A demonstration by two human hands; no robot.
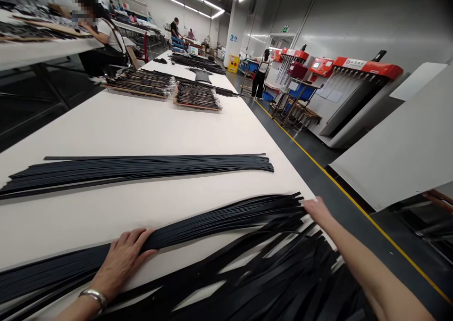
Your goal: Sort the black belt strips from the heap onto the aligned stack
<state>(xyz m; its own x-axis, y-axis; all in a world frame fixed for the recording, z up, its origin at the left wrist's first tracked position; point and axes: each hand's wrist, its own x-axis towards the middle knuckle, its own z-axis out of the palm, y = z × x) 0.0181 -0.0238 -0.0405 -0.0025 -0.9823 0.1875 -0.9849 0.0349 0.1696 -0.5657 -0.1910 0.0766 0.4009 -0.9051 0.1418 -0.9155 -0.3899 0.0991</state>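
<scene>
A bundle of long, flat black strips (212,219) runs across the white table in front of me. My left hand (123,257), with a silver bangle at the wrist, lies over this bundle, fingers at its far edge and thumb at its near edge. At the bundle's right end, by the table edge, my right hand (314,210) is closed at the strip tips; its fingertips are partly hidden. Nearer to me spreads a loose, tangled heap of black strips (269,274), partly blurred. Beyond the held bundle lies another, neatly lined-up bundle of black strips (152,168), touched by neither hand.
Farther along the white table (148,127) sit two boards loaded with dark rods (196,94) and more dark pieces. A seated person (106,33) works at a table on the left. Right of the aisle's yellow line stand red-topped machines (364,66) and a standing person (262,73).
</scene>
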